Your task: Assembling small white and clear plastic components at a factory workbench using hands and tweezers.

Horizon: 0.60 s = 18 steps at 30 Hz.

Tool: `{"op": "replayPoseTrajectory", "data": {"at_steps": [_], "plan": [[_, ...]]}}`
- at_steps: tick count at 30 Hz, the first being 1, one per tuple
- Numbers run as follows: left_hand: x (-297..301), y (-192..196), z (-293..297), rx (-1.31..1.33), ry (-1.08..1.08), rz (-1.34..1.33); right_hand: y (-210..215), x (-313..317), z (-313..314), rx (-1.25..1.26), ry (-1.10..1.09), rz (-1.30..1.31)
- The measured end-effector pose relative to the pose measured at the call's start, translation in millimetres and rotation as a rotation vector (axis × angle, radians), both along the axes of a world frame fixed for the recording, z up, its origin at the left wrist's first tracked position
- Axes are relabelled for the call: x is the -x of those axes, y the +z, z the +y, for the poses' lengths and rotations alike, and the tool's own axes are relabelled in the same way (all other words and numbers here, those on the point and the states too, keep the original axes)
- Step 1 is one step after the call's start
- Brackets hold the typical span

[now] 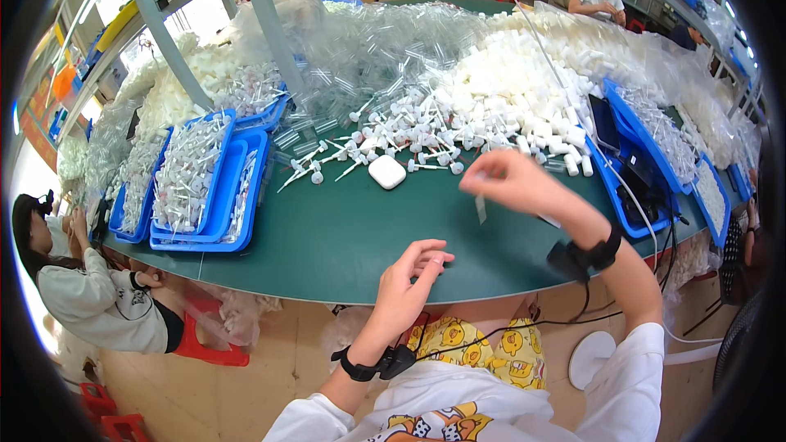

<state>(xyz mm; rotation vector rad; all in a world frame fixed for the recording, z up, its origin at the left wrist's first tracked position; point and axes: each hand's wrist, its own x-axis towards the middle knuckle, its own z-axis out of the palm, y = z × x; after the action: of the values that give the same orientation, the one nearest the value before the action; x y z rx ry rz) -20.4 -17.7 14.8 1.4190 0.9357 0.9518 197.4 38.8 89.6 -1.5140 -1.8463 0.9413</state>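
My right hand point(508, 180) is raised over the green tabletop, its thumb and fingers pinched together. From them hangs a small translucent piece point(481, 211), blurred, perhaps a thin strip or clear tube. Lower and to the left, my left hand point(413, 270) hovers by the near table edge with loosely curled fingers, thumb and forefinger a little apart; nothing shows in it. Beyond both hands lies a loose heap of small white-stemmed parts with round grey-white heads point(413, 127). A white rounded case point(387, 172) rests in front of that heap.
Heaps of white cylindrical pieces point(499, 74) and clear plastic tubes point(360, 49) cover the far table. Blue trays point(260, 184) of parts stand at left. At right, a blue tray point(626, 217) holds black devices and cables. Wires trail from my wristbands. Other people sit nearby.
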Motion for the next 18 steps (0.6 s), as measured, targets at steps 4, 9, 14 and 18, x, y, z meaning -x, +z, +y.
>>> {"op": "replayPoseTrajectory", "data": {"at_steps": [4,9,14,18], "plan": [[6.2,9.4,12.9,0.172,-0.155,-0.141,5.5,49.8,-15.1,0.219,0.231,0.098],[32.8,7.6,20.6,0.106,-0.117,-0.065,8.7,71.4,10.4,0.194,0.358,0.035],[55.9,-6.5,24.5,-0.144,0.194,0.068,7.7,87.0,129.7,-0.148,-0.008,0.029],[56.5,-5.6,29.9,-0.146,0.229,0.073,3.7,78.3,268.6,-0.355,-0.279,-0.246]]}}
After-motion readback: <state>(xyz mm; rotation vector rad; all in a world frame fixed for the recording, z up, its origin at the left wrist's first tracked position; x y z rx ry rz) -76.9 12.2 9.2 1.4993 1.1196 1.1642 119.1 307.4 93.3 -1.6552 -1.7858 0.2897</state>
